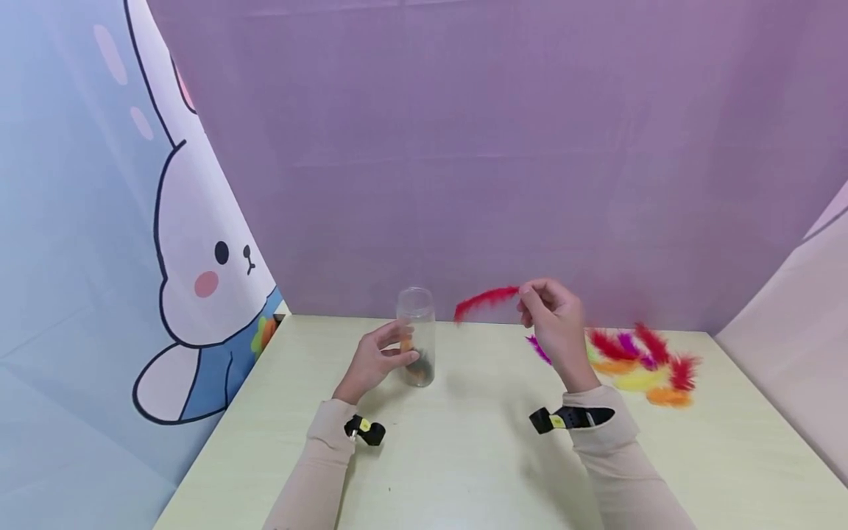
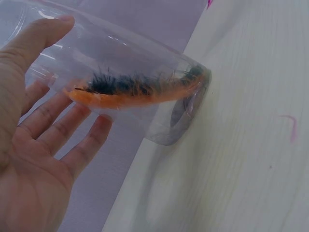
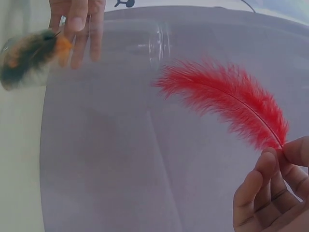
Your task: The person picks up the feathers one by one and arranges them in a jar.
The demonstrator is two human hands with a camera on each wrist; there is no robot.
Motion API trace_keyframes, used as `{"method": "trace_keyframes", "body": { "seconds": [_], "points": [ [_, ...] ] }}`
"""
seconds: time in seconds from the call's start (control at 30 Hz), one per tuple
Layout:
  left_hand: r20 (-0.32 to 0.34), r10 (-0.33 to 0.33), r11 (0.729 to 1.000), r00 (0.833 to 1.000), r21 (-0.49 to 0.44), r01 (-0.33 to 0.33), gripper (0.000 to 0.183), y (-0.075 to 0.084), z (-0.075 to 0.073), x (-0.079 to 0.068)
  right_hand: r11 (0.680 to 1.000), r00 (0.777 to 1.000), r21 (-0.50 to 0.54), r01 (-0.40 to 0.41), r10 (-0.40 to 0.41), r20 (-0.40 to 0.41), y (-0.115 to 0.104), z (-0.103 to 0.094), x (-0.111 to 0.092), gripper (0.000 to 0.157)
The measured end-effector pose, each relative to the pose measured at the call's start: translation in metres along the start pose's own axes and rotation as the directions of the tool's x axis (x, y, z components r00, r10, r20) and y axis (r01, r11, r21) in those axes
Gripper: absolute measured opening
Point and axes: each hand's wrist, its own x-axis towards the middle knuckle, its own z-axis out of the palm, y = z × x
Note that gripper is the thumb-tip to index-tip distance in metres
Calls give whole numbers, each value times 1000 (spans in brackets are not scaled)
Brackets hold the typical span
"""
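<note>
Upright on the table, a tall clear glass jar [image 1: 427, 331] stands with an orange feather [image 2: 125, 100] and a dark green one [image 2: 125, 83] in its lower part. My left hand [image 1: 371, 362] holds the jar around its side, thumb and fingers on opposite faces. The right hand [image 1: 555, 324] pinches a fluffy red feather [image 1: 486, 299] by its quill end between thumb and fingertips. In the right wrist view the feather's soft tip points toward the jar's open rim [image 3: 161, 43], a short way apart from it. That rim is level with the raised feather.
To the right on the pale table [image 1: 457, 471] lies a loose group of feathers: red [image 1: 652, 343], yellow [image 1: 641, 380], orange [image 1: 669, 397] and purple ones, partly behind the right wrist. A purple cloth [image 1: 464, 147] hangs behind; a rabbit-print cloth [image 1: 192, 280] stands at the left.
</note>
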Motion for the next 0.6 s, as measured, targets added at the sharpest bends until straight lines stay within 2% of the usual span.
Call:
{"method": "trace_keyframes", "body": {
  "seconds": [0.23,0.4,0.6],
  "points": [
    [-5,3,1000,1000,7,-3,64,-3,0,2,999,999,20,34,-34,14,-10,14,6,20],
    [-12,3,1000,1000,18,-2,63,-3,1,1,997,997,27,78,-79,19,-19,24,8,24],
    [-13,4,1000,1000,14,-4,62,-1,1,1,996,996,17,89,-89,12,-24,34,13,24]
  ]
}}
